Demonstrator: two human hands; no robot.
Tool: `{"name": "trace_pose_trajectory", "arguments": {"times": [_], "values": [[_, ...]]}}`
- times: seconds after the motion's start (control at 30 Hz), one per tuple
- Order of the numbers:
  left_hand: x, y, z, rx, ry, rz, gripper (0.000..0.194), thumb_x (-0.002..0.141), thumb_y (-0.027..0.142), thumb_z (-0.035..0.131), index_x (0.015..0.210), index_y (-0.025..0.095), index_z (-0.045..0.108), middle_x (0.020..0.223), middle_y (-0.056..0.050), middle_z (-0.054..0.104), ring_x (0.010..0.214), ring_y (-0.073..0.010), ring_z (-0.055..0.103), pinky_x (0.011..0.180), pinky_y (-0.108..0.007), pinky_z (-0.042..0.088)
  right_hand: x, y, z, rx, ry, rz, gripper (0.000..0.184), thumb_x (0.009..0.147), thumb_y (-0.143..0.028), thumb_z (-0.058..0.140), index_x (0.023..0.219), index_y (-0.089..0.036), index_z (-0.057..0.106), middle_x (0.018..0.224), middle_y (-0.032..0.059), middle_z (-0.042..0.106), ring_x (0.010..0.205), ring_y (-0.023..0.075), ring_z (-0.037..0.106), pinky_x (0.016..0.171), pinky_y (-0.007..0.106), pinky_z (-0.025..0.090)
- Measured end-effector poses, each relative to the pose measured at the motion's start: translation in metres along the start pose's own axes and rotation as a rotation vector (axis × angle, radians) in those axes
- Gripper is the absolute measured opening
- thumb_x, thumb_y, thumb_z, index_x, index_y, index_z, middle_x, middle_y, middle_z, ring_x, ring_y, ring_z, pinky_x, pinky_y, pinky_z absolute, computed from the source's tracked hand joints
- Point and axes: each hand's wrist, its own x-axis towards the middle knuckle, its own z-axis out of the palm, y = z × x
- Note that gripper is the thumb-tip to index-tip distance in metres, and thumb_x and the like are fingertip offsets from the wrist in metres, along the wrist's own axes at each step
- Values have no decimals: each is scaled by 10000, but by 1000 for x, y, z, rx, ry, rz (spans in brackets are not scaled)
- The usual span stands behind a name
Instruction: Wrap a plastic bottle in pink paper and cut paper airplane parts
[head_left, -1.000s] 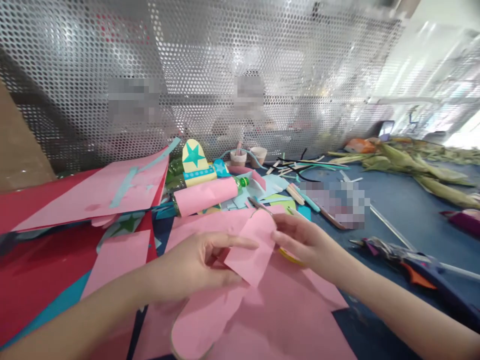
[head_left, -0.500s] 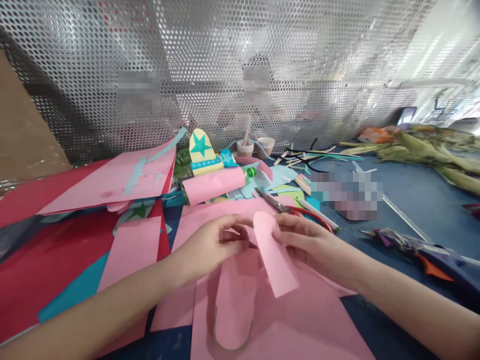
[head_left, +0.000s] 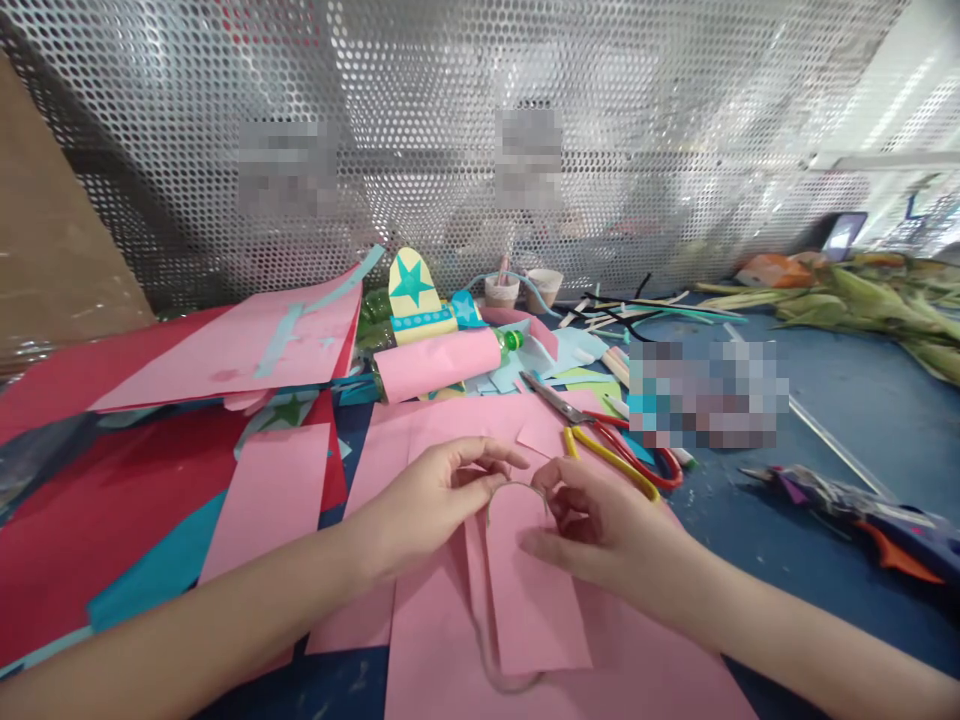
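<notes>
Both my hands hold a pink paper cut-out (head_left: 529, 590) with a rounded top, just above a larger pink sheet (head_left: 637, 670). My left hand (head_left: 427, 500) pinches its upper left edge between thumb and fingers. My right hand (head_left: 600, 525) pinches its upper right edge, fingers curled. Under the cut-out the big sheet shows a curved cut of the same outline. Red-and-yellow-handled scissors (head_left: 607, 440) lie just beyond my right hand.
A bottle wrapped in pink paper (head_left: 439, 362) with a yellow star-marked fin lies behind. Red, pink and teal sheets (head_left: 150, 470) pile up at left. Two small cups (head_left: 525, 288), paper strips, corn husks (head_left: 862, 300) and a perforated metal screen (head_left: 480, 130) stand further back.
The cut-out has turned from tilted to upright and come down closer to the big sheet. Both hands have shifted to its rounded top. The view has moved slightly, and more of the scissors shows.
</notes>
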Motion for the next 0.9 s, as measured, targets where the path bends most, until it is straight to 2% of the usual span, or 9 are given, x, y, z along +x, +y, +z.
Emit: {"name": "trace_pose_trajectory", "arguments": {"times": [0.13,0.2,0.3,0.4,0.53,0.63,0.7,0.8,0.9], "values": [[-5,1,5,-87,-75,28,252,970,340,468,1071,203,653,1041,-52,668,1057,-206,609,998,-367,439,-1,1,0,-110,15,-72,190,779,-262,640,842,-232,462,708,-58,485,601,105,473,544,232,377],[-7,1,6,-71,-103,33,293,911,383,579,1150,219,618,1142,-63,636,1100,-219,592,972,-364,462,1,2,-1,-121,10,-108,191,775,-248,637,818,-230,451,702,-59,474,592,103,451,533,234,361],[-5,3,-1,107,-132,27,484,760,185,687,1227,256,585,1247,-53,606,1075,-208,596,877,-313,493,3,1,-2,-111,9,-102,218,766,-269,657,824,-229,450,664,-73,450,571,100,440,522,231,355],[0,12,-24,319,-134,-30,528,745,131,594,1259,254,588,1132,-34,663,886,-174,629,741,-280,496,2,-2,-5,-122,-13,-118,194,812,-350,642,856,-221,505,734,-35,542,610,108,506,549,235,407],[5,28,-73,617,-250,-57,450,746,166,595,1182,259,655,1176,-11,683,999,-210,638,806,-269,479,2,-6,-13,-267,103,-151,127,832,-345,613,840,-227,566,802,-6,612,680,130,579,597,246,469],[4,34,-102,836,-211,-171,515,725,131,562,1214,270,640,1219,-8,683,1026,-218,635,816,-264,474,5,-7,-18,-367,162,-159,147,812,-358,616,878,-228,603,880,26,642,748,164,625,681,296,526],[3,35,-111,925,-218,-175,523,703,92,529,1180,262,660,1228,-9,686,1057,-216,628,842,-257,467,6,-8,-18,-474,181,-207,222,841,-396,598,987,-233,638,1016,65,659,859,203,650,787,360,542],[0,36,-112,1039,-239,-164,489,716,76,493,1128,252,689,1200,-14,698,1035,-213,637,815,-246,464,8,-10,-15,-650,124,-346,337,893,-405,570,1186,-247,625,1244,95,621,1120,266,606,973,447,485],[-3,37,-109,1165,-203,-187,437,757,97,491,1111,246,700,1133,-29,715,942,-215,653,728,-246,455,13,-14,-8,-827,35,-394,491,891,-432,597,1336,-229,553,1360,119,570,1235,339,535,1018,554,443]]}}
